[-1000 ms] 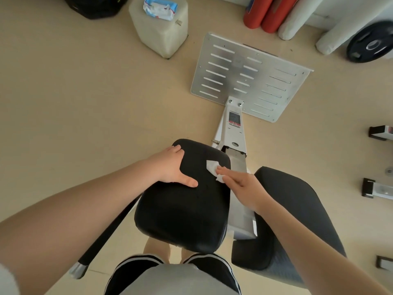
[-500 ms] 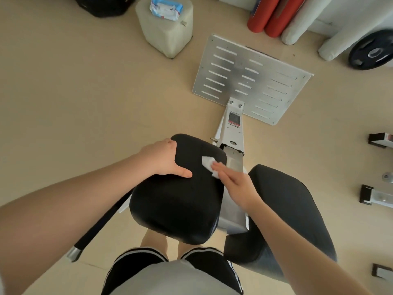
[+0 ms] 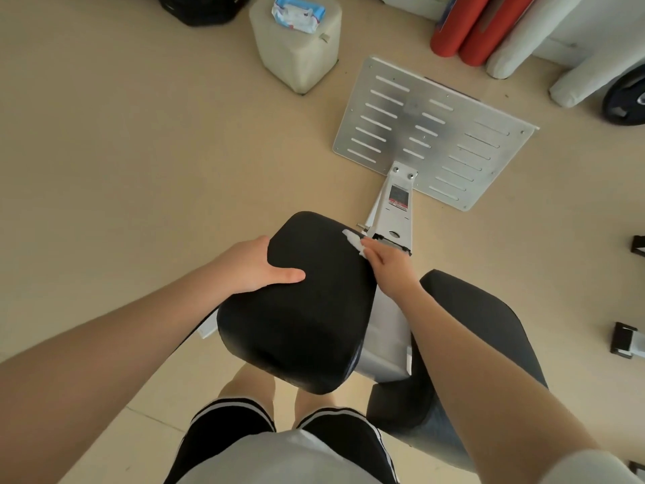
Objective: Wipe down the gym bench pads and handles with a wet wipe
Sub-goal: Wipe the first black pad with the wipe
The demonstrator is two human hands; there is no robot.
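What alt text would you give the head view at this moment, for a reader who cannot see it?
Seen from above, a person's right hand presses a white wet wipe against the far right edge of a black bench pad, while the left hand grips the pad's left side. A second black pad sits to the right, with a slotted metal footplate on the beige floor beyond.

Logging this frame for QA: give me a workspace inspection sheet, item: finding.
Surface: beige floor, bare around the machine.
Job's things: black pad; wet wipe at its far right edge; second pad beside it.
Clutter: wipes pack on a white stool.
Grippers: left hand grips the pad's edge; right hand presses the wipe.
Cables: nothing seen.
Surroundings: metal footplate, red rolls, weight plate.
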